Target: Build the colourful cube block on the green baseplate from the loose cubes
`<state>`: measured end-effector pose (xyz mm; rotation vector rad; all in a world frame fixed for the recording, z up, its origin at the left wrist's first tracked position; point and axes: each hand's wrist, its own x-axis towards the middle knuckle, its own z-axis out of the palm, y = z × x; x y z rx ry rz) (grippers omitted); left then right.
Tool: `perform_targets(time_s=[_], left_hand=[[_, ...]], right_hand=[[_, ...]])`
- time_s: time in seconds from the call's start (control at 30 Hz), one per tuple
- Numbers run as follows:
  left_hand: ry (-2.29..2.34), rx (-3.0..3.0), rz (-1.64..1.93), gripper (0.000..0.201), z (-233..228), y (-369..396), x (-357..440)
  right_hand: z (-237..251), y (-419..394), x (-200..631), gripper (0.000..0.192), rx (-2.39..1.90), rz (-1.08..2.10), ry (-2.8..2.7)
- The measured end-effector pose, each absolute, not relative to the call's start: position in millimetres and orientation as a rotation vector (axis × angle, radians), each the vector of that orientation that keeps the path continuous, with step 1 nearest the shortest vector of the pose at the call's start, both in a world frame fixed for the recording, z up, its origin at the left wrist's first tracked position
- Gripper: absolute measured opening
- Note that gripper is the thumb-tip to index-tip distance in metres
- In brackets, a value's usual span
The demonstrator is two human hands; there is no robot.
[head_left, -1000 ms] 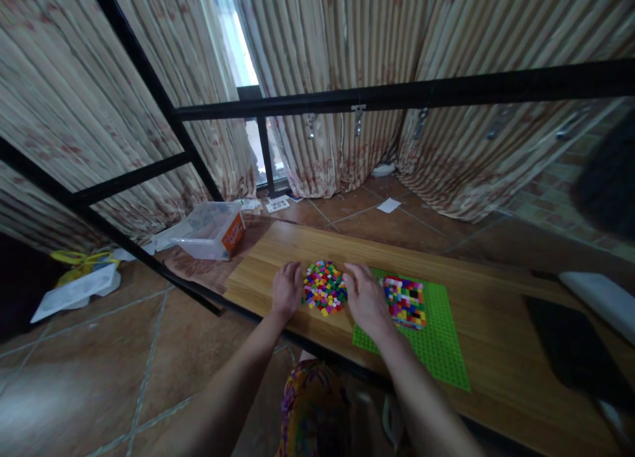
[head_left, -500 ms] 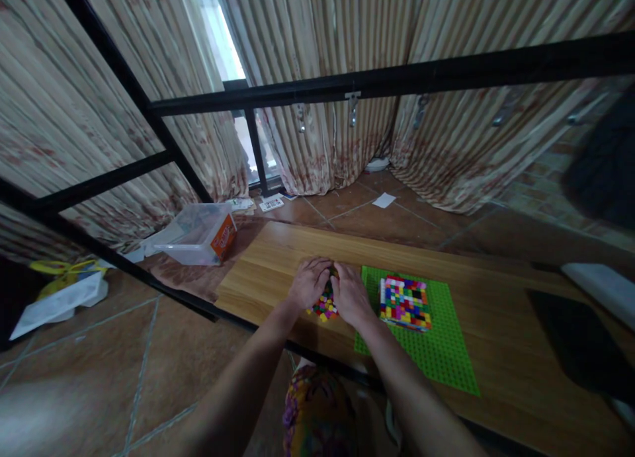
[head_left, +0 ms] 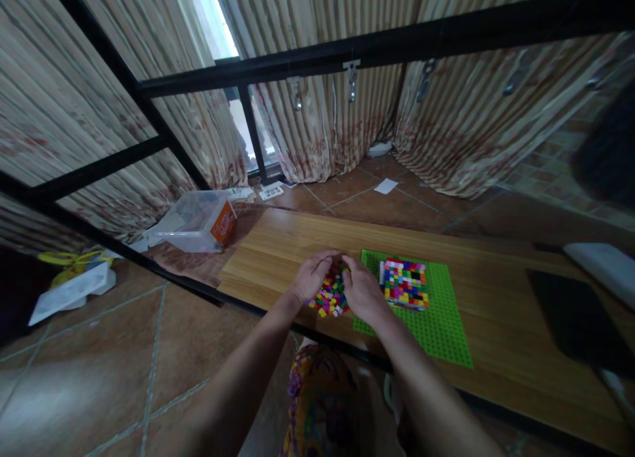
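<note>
A loose pile of small colourful toy bricks lies on the wooden table. My left hand curves around the pile's left and far side, fingers stretched out and not closed on a brick. On the opposite side my right hand rests against the pile, its fingers also extended and apart from the left ones. Just right of it is a green studded baseplate, which carries a square multicoloured brick build. The fingertips are partly hidden among the bricks.
A clear plastic box with an orange label stands on the floor left of the table. A black flat object lies at the table's right. Black metal bars cross in front of the curtains. White paper lies on the tiles.
My hands have moved apart, so more of the brick pile shows between them. The camera view has shifted slightly. The brick build and baseplate stay in place on the table.
</note>
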<state>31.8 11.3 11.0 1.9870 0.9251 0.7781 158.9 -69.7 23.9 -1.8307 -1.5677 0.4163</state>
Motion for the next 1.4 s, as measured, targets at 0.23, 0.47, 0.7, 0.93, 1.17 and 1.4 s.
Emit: perform_targets(time_s=[0.23, 0.47, 0.7, 0.93, 1.17, 1.4], left_hand=[[1.055, 1.825, 0.998, 0.037, 12, 19, 17], [1.548, 1.910, 1.138, 0.031, -2, 3, -18], [1.613, 2.115, 1.071, 0.026, -7, -2, -15], [1.651, 2.191, 1.045, 0.026, -9, 1, -12], [1.646, 2.261, 1.024, 0.025, -8, 2, -8], [1.646, 2.325, 0.988, 0.027, -6, 1, -6]], right_hand=[[30, -75, 164, 0.043, -1.804, 0.359, -1.615], [31, -73, 154, 0.022, -1.800, 0.299, -1.815], [24, -68, 149, 0.021, -1.895, 0.211, -1.873], [32, -66, 148, 0.018, -1.849, 0.298, -1.666], [36, -67, 145, 0.029, -1.601, 0.689, -1.272], [38, -72, 148, 0.034, -1.552, 0.756, -1.218]])
